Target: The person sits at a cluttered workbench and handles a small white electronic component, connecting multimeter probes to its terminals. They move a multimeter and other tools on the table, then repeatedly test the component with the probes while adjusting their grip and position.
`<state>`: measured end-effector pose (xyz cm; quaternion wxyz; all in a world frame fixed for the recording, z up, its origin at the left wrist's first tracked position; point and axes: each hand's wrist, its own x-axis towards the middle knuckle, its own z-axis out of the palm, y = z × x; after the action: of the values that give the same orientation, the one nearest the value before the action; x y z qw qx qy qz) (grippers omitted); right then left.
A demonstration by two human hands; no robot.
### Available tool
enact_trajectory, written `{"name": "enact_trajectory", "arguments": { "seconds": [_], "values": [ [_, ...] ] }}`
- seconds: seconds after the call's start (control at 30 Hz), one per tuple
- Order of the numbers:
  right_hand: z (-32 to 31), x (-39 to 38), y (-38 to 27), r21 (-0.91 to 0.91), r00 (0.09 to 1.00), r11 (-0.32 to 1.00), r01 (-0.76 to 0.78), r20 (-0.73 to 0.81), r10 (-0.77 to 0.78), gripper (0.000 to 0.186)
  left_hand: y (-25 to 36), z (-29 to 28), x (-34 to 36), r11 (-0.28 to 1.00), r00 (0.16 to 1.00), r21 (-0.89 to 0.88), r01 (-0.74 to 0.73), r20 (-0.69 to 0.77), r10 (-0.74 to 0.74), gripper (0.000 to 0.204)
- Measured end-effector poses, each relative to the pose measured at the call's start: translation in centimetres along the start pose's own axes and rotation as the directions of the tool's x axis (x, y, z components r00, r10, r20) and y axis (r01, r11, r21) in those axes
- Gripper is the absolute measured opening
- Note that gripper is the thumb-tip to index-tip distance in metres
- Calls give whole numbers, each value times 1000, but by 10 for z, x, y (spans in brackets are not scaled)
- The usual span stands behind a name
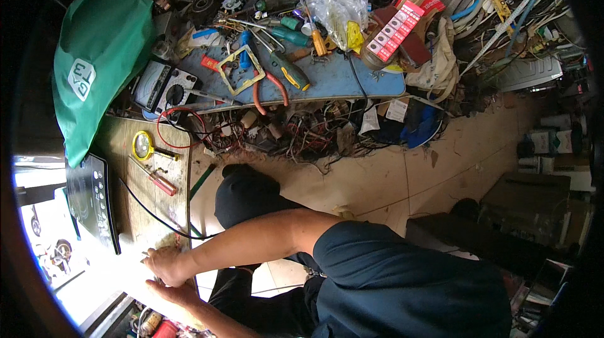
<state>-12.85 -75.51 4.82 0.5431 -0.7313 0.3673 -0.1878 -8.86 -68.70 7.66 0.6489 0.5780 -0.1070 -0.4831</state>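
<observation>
My right hand (167, 265) is closed over the near end of the wooden table (141, 196), its fingers pinched together. Just below it and close to it, my left hand (170, 294) is also closed. Strong glare washes out this corner, and what the fingers hold is too small and bright to make out. A black cable (145, 209) curves across the tabletop and passes behind my right forearm. Farther up the table lie a screwdriver (160, 182) with a red handle and a yellow-rimmed magnifying glass (143, 145). A black induction cooktop (94, 196) rests along the left edge.
A blue workbench (340, 80) carries pliers (270, 89), several screwdrivers and an analog multimeter (165, 89). Tangled wires and scrap parts (283, 130) lie beneath it. A green bag (107, 55) hangs at upper left. Boxes (528, 196) stand at right on the tiled floor (384, 174).
</observation>
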Motion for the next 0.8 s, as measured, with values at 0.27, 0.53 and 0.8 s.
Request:
{"name": "enact_trajectory", "arguments": {
  "seconds": [0.27,0.53,0.8],
  "values": [
    [-7,-4,-4,-4,1000,1000,29,1,-29,51,-11,-85,54,906,972,351,-235,87,218,81],
    [-7,-7,-2,72,998,997,40,-56,-36,47,-9,-91,57,924,973,311,-221,138,186,76],
    [-16,-11,0,89,998,995,41,-56,-36,46,-4,-62,44,968,974,111,-223,70,217,54]
  ]
}}
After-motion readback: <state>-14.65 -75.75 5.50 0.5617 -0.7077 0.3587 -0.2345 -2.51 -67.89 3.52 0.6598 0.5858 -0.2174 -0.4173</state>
